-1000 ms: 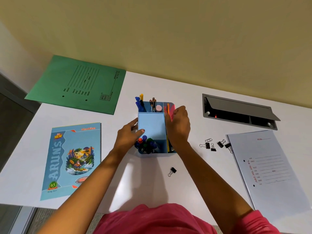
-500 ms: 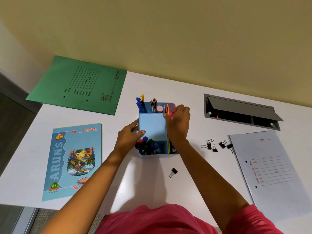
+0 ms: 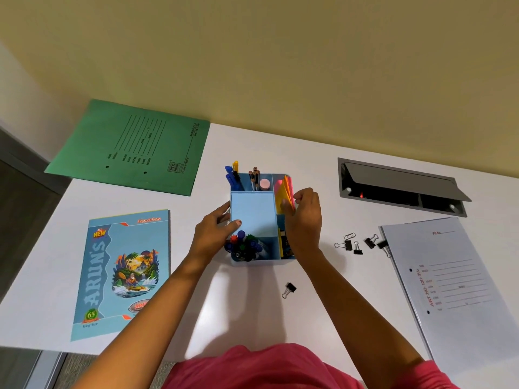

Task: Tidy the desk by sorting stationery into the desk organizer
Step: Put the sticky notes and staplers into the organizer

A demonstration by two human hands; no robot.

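Head | left hand braces organizer | right hand pinches notes

White desk here, pushed up against a yellowish wall. Dead center sits the blue desk organizer, resting right on the top. At about 10 o'clock from it there's a green file folder lying flat, with its far left corner hanging off the desk edge. Down at 8 o'clock, a blue notebook. Over at 2 o'clock a grey cable hatch is set into the surface, lid up. At 4 o'clock lies a pale grey file, and a bunch of binder clips sits just beside its top left corner. One lone binder clip at 5 o'clock, near the organizer.
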